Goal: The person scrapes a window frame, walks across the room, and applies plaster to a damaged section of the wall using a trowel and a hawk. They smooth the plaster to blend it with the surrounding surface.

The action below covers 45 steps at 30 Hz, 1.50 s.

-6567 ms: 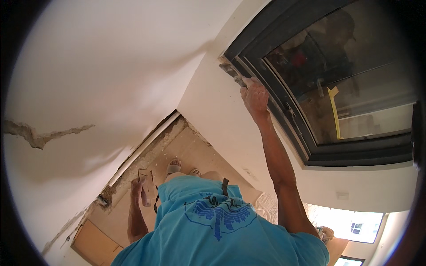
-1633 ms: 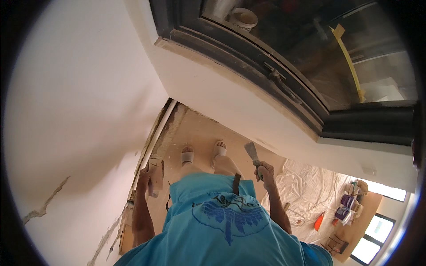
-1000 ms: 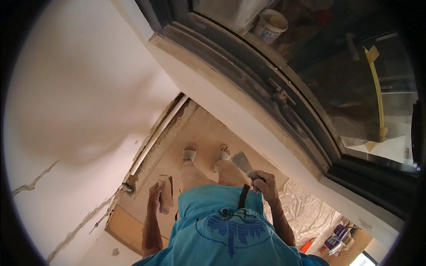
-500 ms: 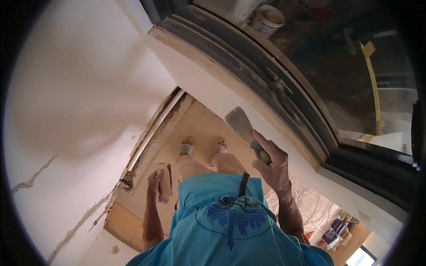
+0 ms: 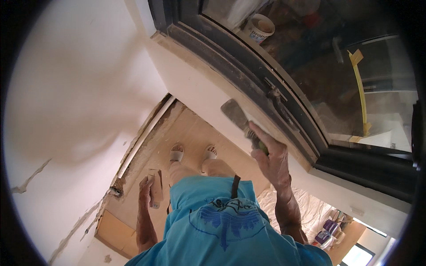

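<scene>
My right hand [image 5: 273, 159] grips a putty knife [image 5: 235, 113] with a green handle and a dulled metal blade, raised in front of the white wall strip below the dark window frame [image 5: 230, 62]. My left hand [image 5: 145, 186], low beside my blue shirt at the left, holds a flat, pale, plaster-smeared tool [image 5: 156, 188], perhaps a scraper or board; its exact kind is unclear. The window glass [image 5: 310, 75] has yellow tape [image 5: 361, 93] on it and a white bucket [image 5: 258, 27] showing through it.
A cracked white wall [image 5: 75, 133] rises at the left. A white pipe [image 5: 146, 133] runs along its broken base beside my sandalled feet. A cardboard sheet [image 5: 114, 230] lies lower left. Plastic sheeting [image 5: 299, 204] and a wooden surface [image 5: 346, 239] with bags lie at the lower right.
My right hand with the putty knife was at the window corner earlier, then dropped to waist level, and has since risen toward the frame. My left hand stays low.
</scene>
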{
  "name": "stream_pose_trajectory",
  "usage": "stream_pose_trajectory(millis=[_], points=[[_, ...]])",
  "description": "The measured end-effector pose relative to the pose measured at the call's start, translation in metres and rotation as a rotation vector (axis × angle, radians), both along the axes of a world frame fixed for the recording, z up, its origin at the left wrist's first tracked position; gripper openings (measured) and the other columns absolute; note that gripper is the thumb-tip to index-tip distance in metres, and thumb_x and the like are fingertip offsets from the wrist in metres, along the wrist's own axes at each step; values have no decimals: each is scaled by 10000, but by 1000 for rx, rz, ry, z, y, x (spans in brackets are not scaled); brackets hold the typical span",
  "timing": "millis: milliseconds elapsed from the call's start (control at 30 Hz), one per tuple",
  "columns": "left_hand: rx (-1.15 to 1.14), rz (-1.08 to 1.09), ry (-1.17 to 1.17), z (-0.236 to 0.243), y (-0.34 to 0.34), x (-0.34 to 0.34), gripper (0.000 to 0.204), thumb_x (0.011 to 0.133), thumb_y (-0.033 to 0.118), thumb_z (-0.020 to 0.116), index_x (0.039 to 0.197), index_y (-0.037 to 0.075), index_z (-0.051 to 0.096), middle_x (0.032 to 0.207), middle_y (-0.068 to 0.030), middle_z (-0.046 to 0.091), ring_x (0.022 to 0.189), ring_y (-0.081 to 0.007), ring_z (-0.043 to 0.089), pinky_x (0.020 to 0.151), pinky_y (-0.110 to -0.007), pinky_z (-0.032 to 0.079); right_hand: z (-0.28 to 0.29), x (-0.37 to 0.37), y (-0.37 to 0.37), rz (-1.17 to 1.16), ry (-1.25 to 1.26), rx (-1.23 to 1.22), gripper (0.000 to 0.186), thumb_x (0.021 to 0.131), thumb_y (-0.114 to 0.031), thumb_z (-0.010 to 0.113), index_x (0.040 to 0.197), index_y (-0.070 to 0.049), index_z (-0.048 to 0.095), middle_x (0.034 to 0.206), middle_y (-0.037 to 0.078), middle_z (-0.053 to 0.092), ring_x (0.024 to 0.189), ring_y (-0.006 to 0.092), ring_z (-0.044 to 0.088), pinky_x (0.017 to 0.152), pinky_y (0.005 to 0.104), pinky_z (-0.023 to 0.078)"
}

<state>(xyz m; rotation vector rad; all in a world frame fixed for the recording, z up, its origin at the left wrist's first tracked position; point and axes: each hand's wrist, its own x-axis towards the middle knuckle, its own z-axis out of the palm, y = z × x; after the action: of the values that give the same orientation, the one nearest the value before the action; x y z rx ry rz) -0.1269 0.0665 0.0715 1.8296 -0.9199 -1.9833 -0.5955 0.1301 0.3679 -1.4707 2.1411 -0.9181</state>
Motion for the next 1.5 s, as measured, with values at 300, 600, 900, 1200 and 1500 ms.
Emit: stream_pose_trajectory(millis=[300, 600, 900, 1200, 1500], points=[[38, 37, 8, 15, 14, 3, 312, 904, 286, 699, 1087, 36, 660, 898, -41, 663, 759, -131, 619, 686, -308, 512, -20, 14, 19, 70, -281, 112, 598, 744, -15, 592, 1340, 29, 595, 1111, 224, 694, 964, 278, 691, 874, 350, 542], [115, 23, -83, 10, 46, -14, 375, 874, 354, 711, 1080, 43, 668, 960, -57, 647, 877, -170, 609, 782, -353, 497, -18, 3, 28, 67, -459, 242, 590, 753, -5, 594, 1341, 50, 588, 1097, 229, 695, 942, 247, 686, 870, 329, 534], [176, 104, -47, 19, 70, -26, 325, 874, 330, 711, 1055, 64, 664, 888, -37, 636, 780, -164, 612, 711, -334, 507, -31, -6, 43, 53, -459, 258, 651, 671, 30, 595, 1321, 60, 610, 1041, 215, 727, 834, 209, 701, 800, 328, 551], [134, 118, -82, -8, 92, 8, 297, 885, 321, 703, 1019, 63, 641, 870, -31, 623, 781, -151, 597, 710, -332, 490, -33, 0, 40, 52, -455, 173, 626, 672, 41, 558, 1294, 89, 610, 1007, 194, 699, 847, 214, 686, 769, 318, 567], [73, 136, 80, 17, 54, -24, 302, 885, 337, 706, 1010, 69, 645, 853, -8, 615, 758, -125, 582, 694, -315, 490, -13, -8, 46, -67, -207, -227, 606, 715, 6, 480, 1303, 97, 594, 897, 183, 668, 614, 151, 593, 603, 272, 538]])
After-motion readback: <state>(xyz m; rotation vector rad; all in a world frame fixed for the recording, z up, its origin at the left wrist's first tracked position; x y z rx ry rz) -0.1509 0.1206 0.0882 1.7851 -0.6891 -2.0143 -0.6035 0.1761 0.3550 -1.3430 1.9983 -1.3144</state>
